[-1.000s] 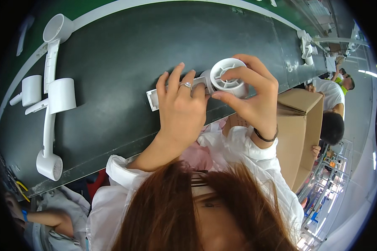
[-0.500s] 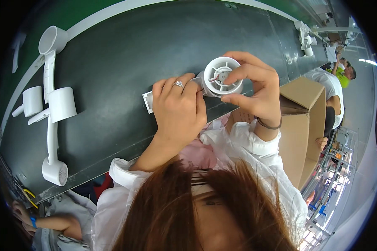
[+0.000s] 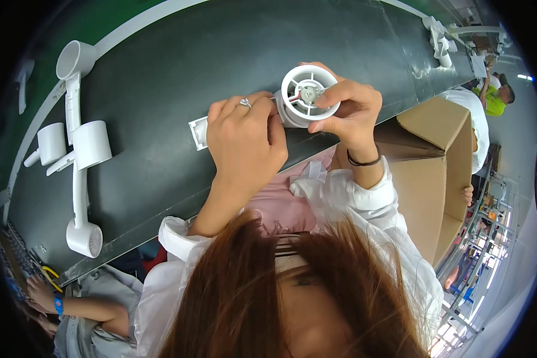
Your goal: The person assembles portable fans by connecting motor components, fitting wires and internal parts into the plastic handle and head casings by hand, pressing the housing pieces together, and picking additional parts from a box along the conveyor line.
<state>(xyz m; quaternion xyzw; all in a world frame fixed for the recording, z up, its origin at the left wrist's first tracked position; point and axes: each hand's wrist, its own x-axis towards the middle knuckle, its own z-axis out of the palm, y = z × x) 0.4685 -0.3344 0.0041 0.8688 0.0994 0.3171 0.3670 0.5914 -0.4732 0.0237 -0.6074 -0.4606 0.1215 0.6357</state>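
Over the bench, my two hands hold a white hair-dryer-shaped housing. My left hand [image 3: 241, 134], with a ring on a finger, is closed around its handle [image 3: 198, 132], whose open squared end sticks out to the left. At the other end is the round head [image 3: 293, 113], tilted so its spoked opening faces up. A small motor with a reddish wire [image 3: 308, 94] sits at the centre of the spokes. My right hand [image 3: 355, 110] grips the head from the right, one finger reaching over the rim toward the motor and other fingers hidden behind it.
More white housings [image 3: 92, 145] lie at the left of the dark bench [image 3: 161, 77], others [image 3: 440, 45] at the far right. An open cardboard box [image 3: 426, 197] stands close on my right, another person's hand [image 3: 468, 195] at its edge. A co-worker's arm [image 3: 92, 308] is lower left.
Both hands have shifted slightly left and away from me with the housing. The grip stays much the same. The view has turned a little.
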